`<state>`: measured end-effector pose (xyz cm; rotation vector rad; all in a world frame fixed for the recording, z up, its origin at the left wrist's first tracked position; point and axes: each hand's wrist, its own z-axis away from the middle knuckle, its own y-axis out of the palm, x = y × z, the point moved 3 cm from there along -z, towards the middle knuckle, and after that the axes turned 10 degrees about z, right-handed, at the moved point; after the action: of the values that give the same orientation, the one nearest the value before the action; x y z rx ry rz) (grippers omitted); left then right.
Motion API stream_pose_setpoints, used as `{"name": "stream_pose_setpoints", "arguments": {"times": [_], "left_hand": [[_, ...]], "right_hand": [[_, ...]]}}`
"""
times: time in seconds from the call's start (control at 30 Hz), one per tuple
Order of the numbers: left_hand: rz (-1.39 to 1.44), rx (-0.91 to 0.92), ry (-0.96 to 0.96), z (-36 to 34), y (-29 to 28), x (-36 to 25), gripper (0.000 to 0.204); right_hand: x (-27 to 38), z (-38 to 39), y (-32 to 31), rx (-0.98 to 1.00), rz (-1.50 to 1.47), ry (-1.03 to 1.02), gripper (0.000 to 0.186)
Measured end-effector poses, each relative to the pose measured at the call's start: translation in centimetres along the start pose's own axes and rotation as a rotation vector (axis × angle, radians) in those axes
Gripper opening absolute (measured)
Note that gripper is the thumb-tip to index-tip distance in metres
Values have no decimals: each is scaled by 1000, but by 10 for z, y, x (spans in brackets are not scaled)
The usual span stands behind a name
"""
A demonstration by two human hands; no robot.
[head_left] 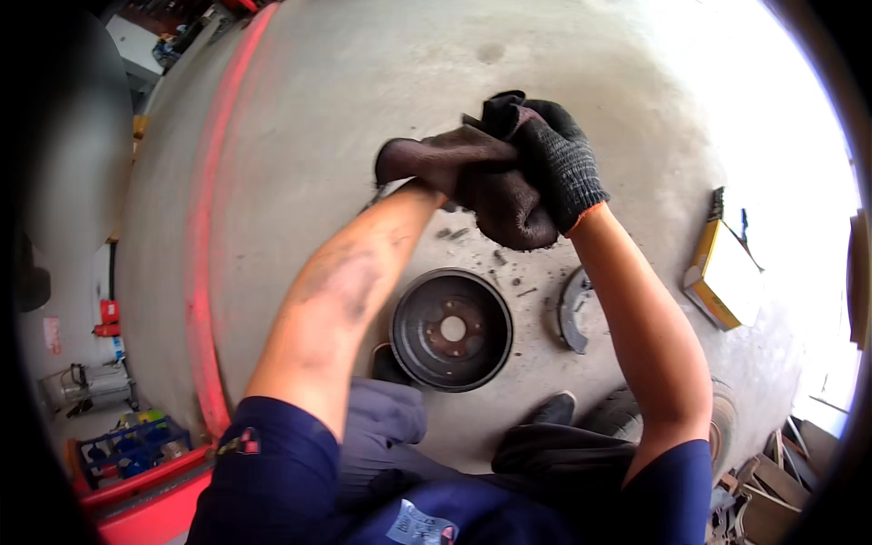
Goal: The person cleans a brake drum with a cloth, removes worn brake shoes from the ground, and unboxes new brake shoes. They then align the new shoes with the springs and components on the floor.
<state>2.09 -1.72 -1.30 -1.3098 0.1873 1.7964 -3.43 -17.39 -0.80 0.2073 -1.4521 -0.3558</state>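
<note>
A dark brown cloth [513, 204] hangs bunched in front of me, above the floor. My right hand [556, 150], in a dark grey knit glove with an orange cuff edge, is closed on the cloth's upper right part. My bare left forearm [336, 282], smudged with grime, reaches up under the cloth's left side. The cloth covers my left hand, so its fingers are hidden. Below, a round black brake drum [413, 359] lies on the floor with its open side up. A curved grey brake shoe [569, 309] lies to its right, partly behind my right forearm.
Dirt crumbs and small bits lie around the drum. A yellow and white box [722, 277] stands at the right, and a tyre [618, 416] lies near my shoe. Scrap metal [772, 490] is piled lower right. A blue basket [136, 450] sits lower left, beside a red line [204, 272].
</note>
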Motion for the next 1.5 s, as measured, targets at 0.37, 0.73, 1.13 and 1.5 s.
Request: {"name": "stream_pose_setpoints", "arguments": {"times": [0.37, 0.73, 1.13, 1.5], "left_hand": [[-1642, -117, 95, -29, -14, -44, 34], [-2155, -36, -1, -98, 34, 10, 25], [-1568, -271, -366, -79, -2, -6, 26], [-1315, -457, -335, -90, 17, 0, 30]], "right_hand": [[41, 55, 54, 581, 2003, -115, 25], [37, 105, 105, 758, 1549, -305, 33], [19, 64, 68, 201, 1279, -484, 32], [4, 45, 50, 146, 1369, -441, 31]]}}
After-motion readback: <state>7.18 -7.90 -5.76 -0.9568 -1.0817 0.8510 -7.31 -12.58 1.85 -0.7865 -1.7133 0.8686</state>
